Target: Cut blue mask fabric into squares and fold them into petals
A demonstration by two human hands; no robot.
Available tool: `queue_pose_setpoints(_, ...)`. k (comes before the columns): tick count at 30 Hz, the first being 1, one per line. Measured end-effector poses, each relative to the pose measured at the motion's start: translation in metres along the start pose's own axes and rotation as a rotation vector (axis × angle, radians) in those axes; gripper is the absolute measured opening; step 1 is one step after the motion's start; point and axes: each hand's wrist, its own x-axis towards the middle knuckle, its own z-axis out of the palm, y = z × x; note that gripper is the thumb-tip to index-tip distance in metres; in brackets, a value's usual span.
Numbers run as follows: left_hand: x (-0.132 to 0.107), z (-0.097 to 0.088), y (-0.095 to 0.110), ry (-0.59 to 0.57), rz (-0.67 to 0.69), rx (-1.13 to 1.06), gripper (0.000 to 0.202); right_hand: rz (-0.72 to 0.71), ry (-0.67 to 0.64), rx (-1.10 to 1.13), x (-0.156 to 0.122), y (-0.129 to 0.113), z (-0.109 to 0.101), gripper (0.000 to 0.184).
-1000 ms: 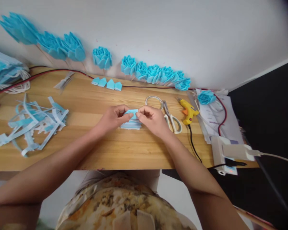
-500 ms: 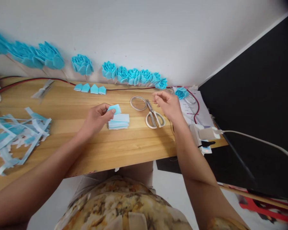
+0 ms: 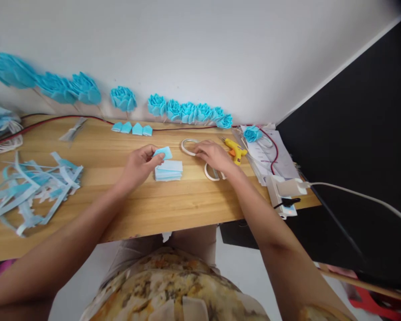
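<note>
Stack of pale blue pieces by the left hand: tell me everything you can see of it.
The stack is a low pile of small rectangular pieces, pale blue to whitish, looking like soft fabric or paper. Its layers show along the near side, slightly uneven; I cannot count them. It lies flat on the wooden table, just right of the left hand. The bluer piece in that hand is by its far left corner; whether they touch is unclear.

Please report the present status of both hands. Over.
Left hand: pinching blue piece by stack. Right hand: at white ring, grip unclear. Close by: scissors, partly hidden by right hand.
</note>
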Motion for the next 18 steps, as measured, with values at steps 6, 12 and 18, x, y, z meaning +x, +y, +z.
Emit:
queue_pose_setpoints(6,0.007,-0.006,0.006,0.061,-0.054,-0.41,0.018,0.097,0.066,1.135,-0.001,-0.026,-0.015,0.022)
queue_pose_setpoints(12,0.003,-0.009,0.018,-0.215,-0.175,-0.822,0.019,0.161,-0.084,1.572,0.002,-0.053,-0.002,0.029)
queue_pose_setpoints(18,0.001,-0.014,0.022,-0.283,-0.21,-0.866,0.024,0.155,-0.192,1.6,0.015,-0.056,0.007,0.031)
